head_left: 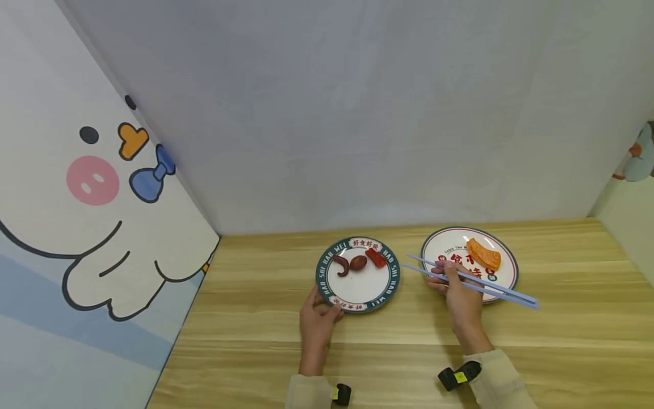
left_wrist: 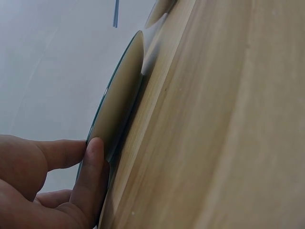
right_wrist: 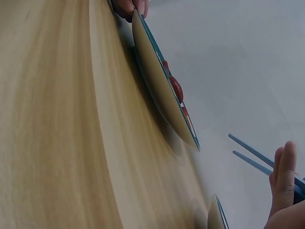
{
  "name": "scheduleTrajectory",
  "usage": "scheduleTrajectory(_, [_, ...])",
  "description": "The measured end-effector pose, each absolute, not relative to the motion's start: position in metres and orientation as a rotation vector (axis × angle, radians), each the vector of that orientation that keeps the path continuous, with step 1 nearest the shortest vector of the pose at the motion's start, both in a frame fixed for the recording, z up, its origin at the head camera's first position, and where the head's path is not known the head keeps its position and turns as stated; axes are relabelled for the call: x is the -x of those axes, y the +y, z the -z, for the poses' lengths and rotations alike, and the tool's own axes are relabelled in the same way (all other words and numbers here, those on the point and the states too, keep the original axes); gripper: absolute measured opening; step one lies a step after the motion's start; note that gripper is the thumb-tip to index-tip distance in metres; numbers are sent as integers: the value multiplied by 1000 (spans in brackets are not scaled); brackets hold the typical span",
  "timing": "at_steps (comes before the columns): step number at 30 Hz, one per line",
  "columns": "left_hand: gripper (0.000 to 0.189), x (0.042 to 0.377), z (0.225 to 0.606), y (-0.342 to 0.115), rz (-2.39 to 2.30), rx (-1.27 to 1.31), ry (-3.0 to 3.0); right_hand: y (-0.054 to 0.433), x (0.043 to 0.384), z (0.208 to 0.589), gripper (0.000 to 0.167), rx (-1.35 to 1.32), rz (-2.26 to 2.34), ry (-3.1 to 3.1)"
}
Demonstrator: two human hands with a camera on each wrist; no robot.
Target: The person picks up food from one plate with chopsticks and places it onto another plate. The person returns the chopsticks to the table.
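Note:
My left hand [head_left: 318, 324] pinches the near-left rim of a green-bordered white plate [head_left: 357, 289], with the thumb [left_wrist: 66, 152] at the rim's edge. On that plate sit a brown curled piece [head_left: 343, 267], a brown oval piece [head_left: 358, 263] and a red piece [head_left: 377, 258]. In my right hand [head_left: 462, 301] is a pair of pale blue chopsticks [head_left: 503, 291], their tips pointing left and apart, nothing between them. Beneath that hand lies a second white plate [head_left: 431, 247] with red characters, bearing an orange striped slice [head_left: 484, 255] that resembles salmon.
Both plates are near the back of a wood-grain table [head_left: 245, 318], close to a pale grey backdrop [head_left: 327, 142]. A cartoon-printed panel [head_left: 102, 238] borders the left side. Each wrist wears a small black device [head_left: 452, 378].

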State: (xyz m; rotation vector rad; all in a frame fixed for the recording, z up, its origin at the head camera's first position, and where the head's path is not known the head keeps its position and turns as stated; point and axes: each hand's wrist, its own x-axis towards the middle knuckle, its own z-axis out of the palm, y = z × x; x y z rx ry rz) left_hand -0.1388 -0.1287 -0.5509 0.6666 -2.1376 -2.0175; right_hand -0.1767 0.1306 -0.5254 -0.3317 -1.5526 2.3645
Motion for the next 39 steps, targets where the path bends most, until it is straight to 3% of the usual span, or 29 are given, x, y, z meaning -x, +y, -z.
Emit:
scheduleTrajectory(16, [80, 138, 549, -128, 2028, -676, -2130, 117, 179, 531, 36, 346, -2385, -1701])
scheduleTrajectory(39, [78, 139, 551, -129, 2020, -673, -2128, 103, 189, 539, 34, 312, -2336, -1862])
